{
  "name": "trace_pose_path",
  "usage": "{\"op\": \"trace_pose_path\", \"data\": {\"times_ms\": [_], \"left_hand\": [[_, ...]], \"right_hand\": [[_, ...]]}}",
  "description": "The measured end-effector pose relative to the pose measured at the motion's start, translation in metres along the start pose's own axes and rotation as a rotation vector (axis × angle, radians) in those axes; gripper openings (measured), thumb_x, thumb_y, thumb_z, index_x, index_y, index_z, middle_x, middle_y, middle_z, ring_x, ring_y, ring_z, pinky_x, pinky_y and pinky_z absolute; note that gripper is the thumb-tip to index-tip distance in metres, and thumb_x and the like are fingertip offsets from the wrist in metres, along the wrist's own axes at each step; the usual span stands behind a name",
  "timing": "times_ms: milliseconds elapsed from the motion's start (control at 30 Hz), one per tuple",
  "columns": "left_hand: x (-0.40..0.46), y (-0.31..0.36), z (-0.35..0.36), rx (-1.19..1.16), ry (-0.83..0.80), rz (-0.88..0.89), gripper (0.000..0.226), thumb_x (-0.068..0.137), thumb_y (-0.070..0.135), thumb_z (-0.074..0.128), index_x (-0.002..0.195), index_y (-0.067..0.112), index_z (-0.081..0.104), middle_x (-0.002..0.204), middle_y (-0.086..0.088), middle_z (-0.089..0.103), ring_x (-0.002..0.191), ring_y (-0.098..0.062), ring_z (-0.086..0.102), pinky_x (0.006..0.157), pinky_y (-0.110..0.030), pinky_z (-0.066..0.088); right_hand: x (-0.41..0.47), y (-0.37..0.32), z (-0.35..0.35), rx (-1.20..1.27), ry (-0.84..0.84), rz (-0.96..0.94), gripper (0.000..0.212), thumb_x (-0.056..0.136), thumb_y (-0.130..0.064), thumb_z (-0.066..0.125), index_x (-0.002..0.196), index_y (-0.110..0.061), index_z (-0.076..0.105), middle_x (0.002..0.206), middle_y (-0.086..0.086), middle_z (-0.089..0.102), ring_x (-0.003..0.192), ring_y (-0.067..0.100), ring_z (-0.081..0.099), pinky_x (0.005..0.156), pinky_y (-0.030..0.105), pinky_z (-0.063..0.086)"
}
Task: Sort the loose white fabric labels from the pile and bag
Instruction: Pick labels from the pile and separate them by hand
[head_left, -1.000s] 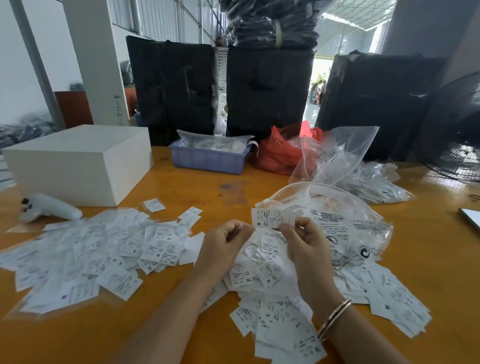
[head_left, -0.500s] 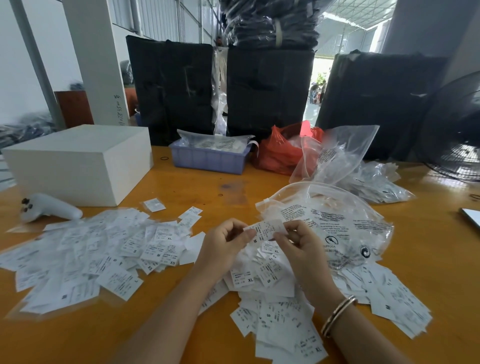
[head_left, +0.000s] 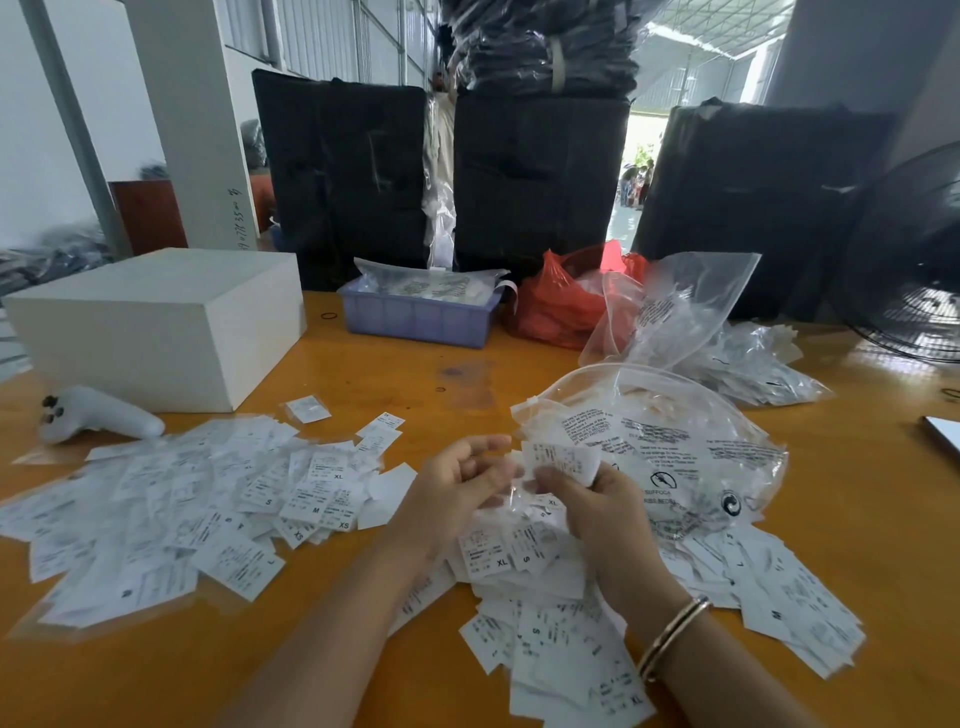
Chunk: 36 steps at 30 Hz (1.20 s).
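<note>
Head view: label (head_left: 561, 460) between right hand (head_left: 597, 512) fingertips.

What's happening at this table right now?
A person is sorting white fabric labels at an orange table. The right hand pinches one label above the unsorted pile, beside a clear bag. The left hand is half open, holding nothing clearly. A spread of labels lies to the left.

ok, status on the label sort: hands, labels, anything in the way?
Right hand pinching one white label; left hand loosely open, empty. Label pile under both hands. Clear printed bag beside the pile, not obstructing.
</note>
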<state>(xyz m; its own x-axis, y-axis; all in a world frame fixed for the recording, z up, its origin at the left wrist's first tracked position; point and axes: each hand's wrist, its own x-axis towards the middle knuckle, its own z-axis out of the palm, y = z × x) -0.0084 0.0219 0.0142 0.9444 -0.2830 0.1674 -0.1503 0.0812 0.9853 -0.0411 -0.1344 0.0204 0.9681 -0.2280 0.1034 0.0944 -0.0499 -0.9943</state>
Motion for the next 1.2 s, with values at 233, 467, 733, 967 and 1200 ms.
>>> {"op": "trace_pose_path", "data": {"times_ms": [233, 467, 733, 967, 1200], "left_hand": [[0.0009, -0.0033, -0.0011, 0.002, 0.093, 0.01, 0.017, 0.085, 0.013, 0.069, 0.097, 0.026, 0.07, 0.084, 0.01, 0.071, 0.081, -0.004, 0.066, 0.068, -0.014, 0.05], [0.0012, -0.005, -0.0013, 0.111, 0.05, -0.021, 0.018, 0.089, 0.017, 0.065, 0.089, 0.033, 0.073, 0.07, 0.015, 0.064, 0.066, -0.001, 0.057, 0.064, -0.017, 0.048], [0.0013, -0.0039, 0.0002, 0.136, 0.083, 0.016, 0.006, 0.081, 0.023, 0.074, 0.078, 0.027, 0.07, 0.072, 0.014, 0.07, 0.068, 0.001, 0.063, 0.062, -0.012, 0.047], [-0.0008, -0.0017, 0.0005, 0.266, 0.052, 0.101, 0.015, 0.077, 0.031, 0.076, 0.074, 0.041, 0.066, 0.071, 0.019, 0.063, 0.061, 0.005, 0.054, 0.061, -0.009, 0.046], [-0.0014, -0.0002, 0.001, 0.317, 0.049, 0.148, 0.014, 0.077, 0.032, 0.075, 0.074, 0.043, 0.067, 0.07, 0.019, 0.063, 0.057, 0.005, 0.051, 0.057, -0.01, 0.044]], "right_hand": [[-0.0024, -0.0021, -0.0003, 0.026, -0.038, 0.007, 0.009, 0.086, -0.013, 0.065, 0.08, -0.012, 0.072, 0.075, -0.002, 0.074, 0.063, 0.005, 0.068, 0.054, 0.017, 0.048], [-0.0047, -0.004, 0.0007, -0.045, -0.03, -0.057, 0.018, 0.089, -0.015, 0.064, 0.076, -0.005, 0.071, 0.036, -0.016, 0.049, 0.034, -0.006, 0.045, 0.038, 0.005, 0.031], [-0.0044, -0.0064, 0.0002, 0.099, -0.036, -0.019, 0.018, 0.086, -0.016, 0.065, 0.082, 0.0, 0.068, 0.039, -0.014, 0.049, 0.035, -0.003, 0.043, 0.039, 0.007, 0.032], [-0.0019, -0.0066, -0.0018, 0.219, -0.075, 0.03, 0.015, 0.078, -0.019, 0.072, 0.078, -0.007, 0.063, 0.046, -0.007, 0.039, 0.039, 0.006, 0.028, 0.037, 0.016, 0.027], [-0.0018, -0.0089, -0.0034, 0.133, -0.149, 0.009, 0.01, 0.075, -0.024, 0.074, 0.065, -0.027, 0.073, 0.05, -0.004, 0.05, 0.041, 0.006, 0.038, 0.04, 0.016, 0.032]]}}
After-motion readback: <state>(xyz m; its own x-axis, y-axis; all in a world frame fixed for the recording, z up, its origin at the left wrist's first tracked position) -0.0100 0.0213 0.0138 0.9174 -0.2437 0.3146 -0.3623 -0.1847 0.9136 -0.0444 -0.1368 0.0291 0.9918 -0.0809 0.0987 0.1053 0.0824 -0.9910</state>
